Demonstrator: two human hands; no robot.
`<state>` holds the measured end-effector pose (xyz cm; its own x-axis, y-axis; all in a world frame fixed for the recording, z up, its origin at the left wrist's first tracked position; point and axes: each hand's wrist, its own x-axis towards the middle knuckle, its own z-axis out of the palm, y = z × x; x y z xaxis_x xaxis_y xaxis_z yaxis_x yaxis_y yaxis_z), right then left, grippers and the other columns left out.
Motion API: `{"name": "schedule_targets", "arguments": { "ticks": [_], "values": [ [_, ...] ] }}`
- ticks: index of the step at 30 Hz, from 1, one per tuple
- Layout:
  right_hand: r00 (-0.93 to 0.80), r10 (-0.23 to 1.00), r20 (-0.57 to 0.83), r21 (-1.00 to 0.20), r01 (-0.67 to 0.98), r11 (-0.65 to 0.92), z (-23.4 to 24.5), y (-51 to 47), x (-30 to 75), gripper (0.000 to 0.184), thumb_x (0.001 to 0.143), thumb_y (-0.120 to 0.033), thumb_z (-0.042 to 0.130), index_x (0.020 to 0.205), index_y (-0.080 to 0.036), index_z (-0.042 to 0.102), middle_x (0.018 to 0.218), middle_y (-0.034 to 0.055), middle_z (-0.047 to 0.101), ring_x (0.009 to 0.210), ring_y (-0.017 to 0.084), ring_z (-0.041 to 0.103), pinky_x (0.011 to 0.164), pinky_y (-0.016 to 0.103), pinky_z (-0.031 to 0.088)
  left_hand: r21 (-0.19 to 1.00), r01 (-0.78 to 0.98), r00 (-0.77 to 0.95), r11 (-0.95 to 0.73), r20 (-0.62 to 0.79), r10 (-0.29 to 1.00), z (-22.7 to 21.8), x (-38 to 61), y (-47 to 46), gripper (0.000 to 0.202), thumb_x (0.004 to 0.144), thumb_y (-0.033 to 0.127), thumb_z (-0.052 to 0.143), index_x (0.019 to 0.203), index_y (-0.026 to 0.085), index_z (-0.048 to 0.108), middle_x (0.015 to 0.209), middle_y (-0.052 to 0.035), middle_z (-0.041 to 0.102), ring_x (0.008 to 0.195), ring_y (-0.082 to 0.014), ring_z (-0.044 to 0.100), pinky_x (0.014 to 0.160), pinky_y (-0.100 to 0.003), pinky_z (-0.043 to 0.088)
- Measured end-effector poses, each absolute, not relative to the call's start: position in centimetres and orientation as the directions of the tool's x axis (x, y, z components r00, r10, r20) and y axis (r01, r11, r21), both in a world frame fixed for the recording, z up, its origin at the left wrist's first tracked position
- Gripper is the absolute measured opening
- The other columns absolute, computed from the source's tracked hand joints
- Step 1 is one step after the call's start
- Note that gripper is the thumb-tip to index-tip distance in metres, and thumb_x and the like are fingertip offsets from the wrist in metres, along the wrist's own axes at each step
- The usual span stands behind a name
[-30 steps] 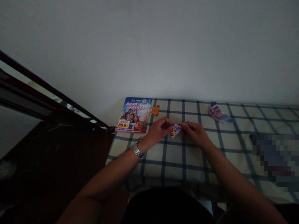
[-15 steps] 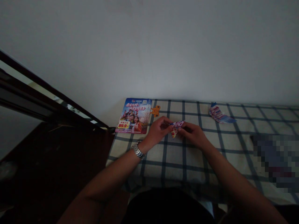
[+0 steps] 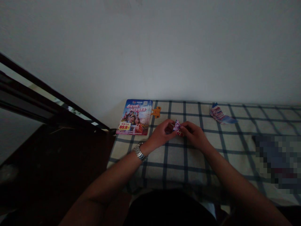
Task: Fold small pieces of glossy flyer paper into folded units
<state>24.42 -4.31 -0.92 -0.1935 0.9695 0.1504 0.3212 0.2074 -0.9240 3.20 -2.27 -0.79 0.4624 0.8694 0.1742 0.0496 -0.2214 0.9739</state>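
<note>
Between my two hands is a small folded paper (image 3: 177, 126), printed in purple, white and red like the leaflets. My left hand (image 3: 164, 131), with a metal watch (image 3: 140, 152) on its wrist, pinches the paper's left side. On the other side, the fingertips of my right hand (image 3: 193, 133) grip its right edge. Part of the paper is hidden behind the fingers. To the left lies a stack of printed leaflets (image 3: 134, 117) marked 89.9. An orange bear-shaped item (image 3: 155, 112) rests against the stack's right edge.
A checked cloth (image 3: 174, 169) covers the surface, which meets a pale wall (image 3: 164, 50). Folded paper pieces (image 3: 218, 114) lie bunched at the back right. A blurred-out dark object (image 3: 278, 161) is at far right. Dark rails (image 3: 47, 95) slant along the left.
The paper has turned in my hands: a strip with large characters faced up before, and now a pointed tip stands up with red figures below. My hands have shifted only slightly.
</note>
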Motion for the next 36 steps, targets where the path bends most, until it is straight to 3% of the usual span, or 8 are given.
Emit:
{"name": "schedule_targets", "arguments": {
  "ticks": [6,14,22,36],
  "values": [
    [-0.272,0.928,0.253,-0.803,0.476,0.358,-0.2,-4.3,24.8,0.021,0.101,-0.041,0.059,0.095,-0.024,0.07,0.084,0.0022,0.072,0.078,0.02,0.068,0.073,0.031,0.053,0.962,0.095,0.465,-0.258,0.186,0.866,-0.2,3.0,-2.5,0.03,0.095,0.044,0.069,0.111,0.019,0.063,0.101,-0.0046,0.07,0.094,-0.0186,0.068,0.085,-0.03,0.055],
    [-0.389,0.865,0.318,-0.704,0.514,0.49,0.3,-4.6,24.7,0.016,0.101,-0.033,0.058,0.094,-0.024,0.069,0.088,0.0046,0.071,0.08,0.02,0.066,0.072,0.033,0.051,0.934,0.188,0.48,-0.303,0.182,0.858,-0.2,2.7,-2.4,0.022,0.098,0.041,0.063,0.099,0.019,0.068,0.09,-0.0016,0.069,0.08,-0.0156,0.064,0.074,-0.026,0.051],
    [-0.344,0.868,0.359,-0.727,0.481,0.491,0.5,-4.7,24.3,0.012,0.1,-0.029,0.061,0.092,-0.024,0.067,0.089,0.0049,0.066,0.083,0.02,0.065,0.074,0.034,0.052,0.944,0.16,0.445,-0.29,0.194,0.874,0.0,3.0,-2.6,0.02,0.097,0.038,0.064,0.093,0.019,0.066,0.087,-0.001,0.068,0.08,-0.0156,0.066,0.074,-0.026,0.052],
    [-0.295,0.877,0.38,-0.761,0.44,0.477,0.5,-4.7,24.4,0.011,0.1,-0.034,0.061,0.094,-0.025,0.065,0.096,0.0073,0.064,0.087,0.022,0.065,0.07,0.034,0.059,0.935,0.162,0.444,-0.317,0.217,0.869,-0.1,2.8,-2.7,0.02,0.097,0.039,0.067,0.101,0.019,0.07,0.098,-0.0036,0.073,0.091,-0.0177,0.07,0.085,-0.029,0.055]
  ]
}}
